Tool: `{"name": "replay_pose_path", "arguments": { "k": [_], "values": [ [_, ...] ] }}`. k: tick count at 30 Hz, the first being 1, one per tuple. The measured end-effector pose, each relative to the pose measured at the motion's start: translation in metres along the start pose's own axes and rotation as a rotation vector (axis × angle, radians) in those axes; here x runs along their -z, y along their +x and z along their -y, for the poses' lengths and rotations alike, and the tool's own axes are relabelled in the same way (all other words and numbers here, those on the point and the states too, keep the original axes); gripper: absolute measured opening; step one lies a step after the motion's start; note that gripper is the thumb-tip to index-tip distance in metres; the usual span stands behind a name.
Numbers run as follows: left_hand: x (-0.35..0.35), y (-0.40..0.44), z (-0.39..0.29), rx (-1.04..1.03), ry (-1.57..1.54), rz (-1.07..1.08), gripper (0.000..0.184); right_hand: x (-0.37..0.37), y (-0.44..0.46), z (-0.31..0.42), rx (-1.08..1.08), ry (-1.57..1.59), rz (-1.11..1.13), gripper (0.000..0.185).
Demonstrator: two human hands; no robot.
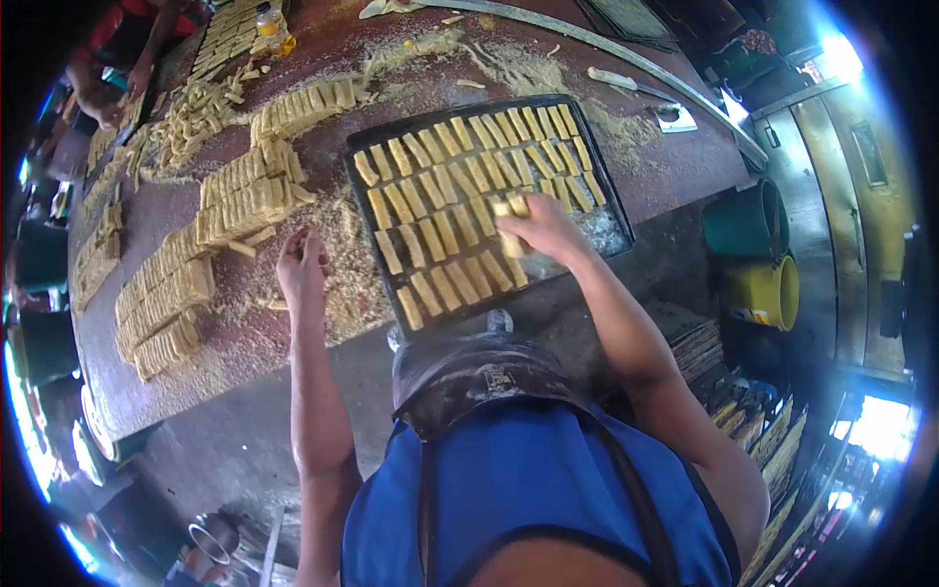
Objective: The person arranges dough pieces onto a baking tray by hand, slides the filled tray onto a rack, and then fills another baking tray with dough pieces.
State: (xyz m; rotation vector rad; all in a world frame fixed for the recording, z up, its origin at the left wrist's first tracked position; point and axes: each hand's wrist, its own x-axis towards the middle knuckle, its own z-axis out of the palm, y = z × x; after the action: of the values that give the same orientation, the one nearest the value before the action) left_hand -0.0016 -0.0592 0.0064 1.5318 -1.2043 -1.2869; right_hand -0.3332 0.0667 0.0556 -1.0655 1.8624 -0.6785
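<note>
A dark rectangular tray (616,220) holds several rows of pale dough sticks (430,240), with part of its lower right bare and floury. Over the tray's right half, my right hand (540,227) grips a few dough sticks (508,227) between thumb and fingers. My left hand (304,256) is above the crumb-covered table, left of the tray and just right of the stacked dough sticks (240,201). Its fingers are bent and close together; whether anything is between them is too small to make out.
The red table (675,176) carries loose dough strips (196,117), a bottle (266,20), a scraper (675,118) and a long curved strip (587,44). A co-worker's hand (103,103) is at the upper left. Green (738,220) and yellow (773,293) buckets stand right of the table.
</note>
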Motion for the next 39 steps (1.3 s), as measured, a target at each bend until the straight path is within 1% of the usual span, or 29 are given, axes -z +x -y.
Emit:
{"name": "replay_pose_path", "arguments": {
  "k": [1, 2, 4, 5, 6, 8, 9, 10, 11, 13, 14, 15, 16, 18, 20, 21, 22, 23, 24, 26, 27, 28, 30, 32, 33, 34, 36, 37, 39],
  "values": [
    [-0.007, -0.009, 0.001, -0.022, -0.083, 0.0, 0.027, 0.018, -0.008, -0.002, -0.009, -0.366, 0.026, 0.031],
    [-0.018, -0.019, 0.002, -0.025, -0.071, -0.014, 0.027, 0.02, -0.007, -0.022, 0.002, -0.562, -0.007, 0.033],
    [-0.063, -0.057, -0.023, 0.063, 0.353, 0.092, 0.025, 0.008, -0.007, -0.053, 0.065, -0.588, 0.036, 0.036],
    [-0.086, -0.072, -0.021, -0.053, 0.409, 0.143, 0.027, 0.0, -0.009, -0.06, 0.113, -0.591, -0.006, 0.034],
    [-0.107, -0.087, -0.019, -0.167, 0.465, 0.195, 0.029, 0.003, -0.018, -0.062, 0.259, -0.594, -0.082, 0.035],
    [-0.14, -0.123, -0.03, -0.211, 0.603, 0.283, 0.03, 0.022, -0.024, -0.054, 0.087, -0.282, 0.08, 0.034],
    [-0.151, -0.136, -0.028, -0.198, 0.666, 0.345, 0.034, 0.029, -0.025, -0.061, 0.093, -0.272, 0.086, 0.034],
    [-0.163, -0.145, -0.027, -0.194, 0.726, 0.404, 0.038, 0.039, -0.023, -0.069, 0.022, -0.109, 0.109, 0.033],
    [-0.174, -0.155, -0.028, -0.203, 0.734, 0.395, 0.038, 0.045, -0.02, -0.076, -0.048, 0.052, 0.131, 0.033],
    [-0.193, -0.175, -0.026, -0.498, 0.911, 0.37, 0.045, 0.049, -0.017, -0.089, -0.03, 0.054, 0.096, 0.033],
    [-0.199, -0.176, -0.022, -0.501, 0.915, 0.369, 0.045, 0.048, -0.014, -0.096, -0.019, 0.047, 0.059, 0.033],
    [-0.205, -0.175, -0.021, -0.504, 0.958, 0.414, 0.048, 0.044, -0.015, -0.094, 0.116, -0.174, -0.036, 0.033],
    [-0.208, -0.174, -0.02, -0.507, 1.0, 0.459, 0.051, 0.044, -0.019, -0.093, 0.118, -0.171, -0.04, 0.033],
    [-0.207, -0.172, -0.02, -0.476, 0.969, 0.487, 0.053, 0.042, -0.033, -0.086, 0.1, -0.426, -0.177, 0.034],
    [-0.198, -0.166, -0.02, -0.493, 0.844, 0.498, 0.052, 0.041, -0.029, -0.1, 0.126, -0.428, -0.186, 0.032],
    [-0.192, -0.159, -0.021, -0.506, 0.84, 0.501, 0.052, 0.041, -0.027, -0.106, 0.167, -0.336, -0.19, 0.031],
    [-0.185, -0.152, -0.023, -0.438, 0.744, 0.478, 0.05, 0.038, -0.026, -0.111, 0.205, -0.243, -0.193, 0.031],
    [-0.177, -0.145, -0.024, -0.367, 0.65, 0.461, 0.048, 0.033, -0.022, -0.116, 0.197, -0.242, -0.207, 0.031],
    [-0.169, -0.142, -0.039, -0.133, 0.6, 0.446, 0.044, 0.027, -0.018, -0.121, 0.201, -0.248, -0.191, 0.029],
    [-0.148, -0.109, -0.006, 0.052, 0.143, 0.423, 0.038, 0.024, -0.018, -0.118, 0.206, -0.266, -0.184, 0.028],
    [-0.14, -0.106, -0.014, 0.205, -0.173, 0.424, 0.034, 0.024, -0.021, -0.114, 0.227, -0.265, -0.206, 0.028],
    [-0.132, -0.095, -0.009, 0.303, -0.372, 0.453, 0.031, 0.022, -0.023, -0.109, 0.249, -0.263, -0.223, 0.028],
    [-0.123, -0.082, -0.007, 0.373, -0.624, 0.534, 0.03, 0.018, -0.028, -0.095, 0.221, -0.277, -0.245, 0.028],
    [-0.124, -0.074, -0.007, 0.438, -0.682, 0.527, 0.027, 0.017, -0.035, -0.077, 0.24, -0.199, -0.372, 0.031],
    [-0.125, -0.076, -0.013, 0.458, -0.692, 0.538, 0.027, 0.011, -0.039, -0.063, 0.223, -0.045, -0.354, 0.032],
    [-0.128, -0.077, -0.02, 0.475, -0.702, 0.551, 0.027, 0.004, -0.043, -0.045, 0.219, -0.05, -0.363, 0.032],
    [-0.135, -0.074, -0.02, 0.495, -0.707, 0.577, 0.026, -0.01, -0.047, -0.017, 0.254, 0.097, -0.206, 0.034],
    [-0.138, -0.076, -0.02, 0.517, -0.709, 0.589, 0.025, -0.018, -0.045, -0.013, 0.253, 0.096, -0.21, 0.034],
    [-0.143, -0.083, -0.026, 0.49, -0.719, 0.6, 0.024, -0.032, -0.036, -0.01, 0.389, -0.055, -0.215, 0.036]
  ]
}}
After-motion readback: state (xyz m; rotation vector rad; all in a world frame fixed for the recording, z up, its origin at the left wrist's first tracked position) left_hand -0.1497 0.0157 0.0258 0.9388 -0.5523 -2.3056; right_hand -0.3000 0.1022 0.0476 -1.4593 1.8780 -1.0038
